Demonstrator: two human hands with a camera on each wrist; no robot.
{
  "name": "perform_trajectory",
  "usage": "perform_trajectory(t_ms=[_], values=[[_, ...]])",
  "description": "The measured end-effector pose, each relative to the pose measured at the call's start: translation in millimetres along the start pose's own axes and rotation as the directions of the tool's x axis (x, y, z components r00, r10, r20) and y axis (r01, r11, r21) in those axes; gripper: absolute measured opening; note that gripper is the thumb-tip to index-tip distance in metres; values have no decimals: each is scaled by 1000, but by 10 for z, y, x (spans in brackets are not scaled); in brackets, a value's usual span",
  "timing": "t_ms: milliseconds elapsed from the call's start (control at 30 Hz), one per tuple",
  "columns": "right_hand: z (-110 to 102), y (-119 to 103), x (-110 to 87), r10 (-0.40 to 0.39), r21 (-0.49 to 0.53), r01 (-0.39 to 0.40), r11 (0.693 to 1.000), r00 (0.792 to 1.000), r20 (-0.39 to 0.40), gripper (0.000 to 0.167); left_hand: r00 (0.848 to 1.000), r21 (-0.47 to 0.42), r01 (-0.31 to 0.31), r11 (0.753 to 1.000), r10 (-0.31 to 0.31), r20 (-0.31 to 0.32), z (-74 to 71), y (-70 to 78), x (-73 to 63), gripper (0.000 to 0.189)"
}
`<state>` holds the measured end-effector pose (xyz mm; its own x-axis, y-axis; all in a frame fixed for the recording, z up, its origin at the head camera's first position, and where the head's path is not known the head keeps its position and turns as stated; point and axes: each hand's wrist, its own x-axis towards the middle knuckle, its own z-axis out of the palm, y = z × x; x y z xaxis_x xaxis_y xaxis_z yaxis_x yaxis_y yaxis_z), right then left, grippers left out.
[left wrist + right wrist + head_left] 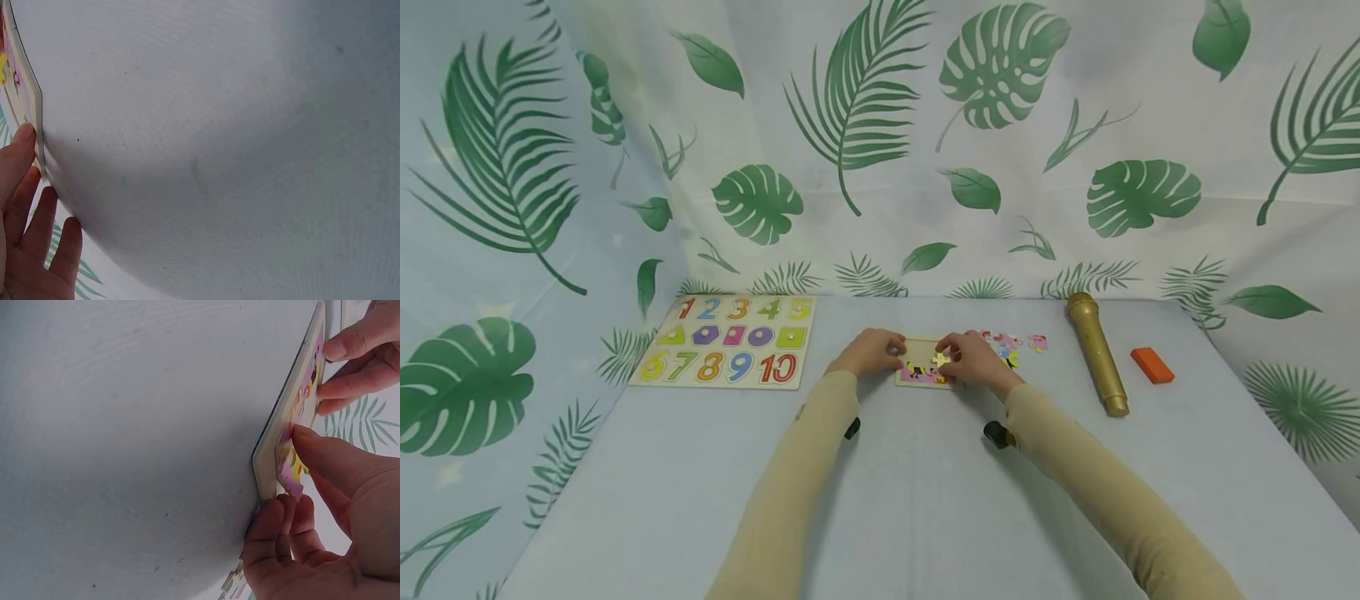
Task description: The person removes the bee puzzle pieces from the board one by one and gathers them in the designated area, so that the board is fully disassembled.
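A small wooden jigsaw puzzle tray [916,383] lies in front of me, its lower part filled with pink and yellow picture pieces. My left hand [874,352] holds the tray by its left edge; in the left wrist view the thumb [25,134] lies on the rim, with the other fingers spread beside it. Over the tray's right side, my right hand [976,360] pinches a yellow and pink jigsaw piece [941,358]. That piece [290,478] sits tilted at the tray's corner in the right wrist view, the thumb on its face. Fingers partly hide it.
Several loose jigsaw pieces [1009,341] lie just right of the tray, partly behind my right hand. A number puzzle board [790,354] is at the left. Farther right are a gold microphone [1097,350] and an orange block [1152,365]. A leaf-print curtain [880,233] stands behind the table.
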<state>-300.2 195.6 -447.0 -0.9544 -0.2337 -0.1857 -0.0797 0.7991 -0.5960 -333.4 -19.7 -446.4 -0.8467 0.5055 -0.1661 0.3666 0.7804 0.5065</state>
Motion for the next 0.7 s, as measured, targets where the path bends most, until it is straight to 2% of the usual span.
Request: perform_trajectory(t_ms=[700], values=[[-1, 49, 17, -44, -33, 43, 999, 999, -11, 33, 1000, -10, 0, 1000, 0, 1, -8, -7, -17, 33]])
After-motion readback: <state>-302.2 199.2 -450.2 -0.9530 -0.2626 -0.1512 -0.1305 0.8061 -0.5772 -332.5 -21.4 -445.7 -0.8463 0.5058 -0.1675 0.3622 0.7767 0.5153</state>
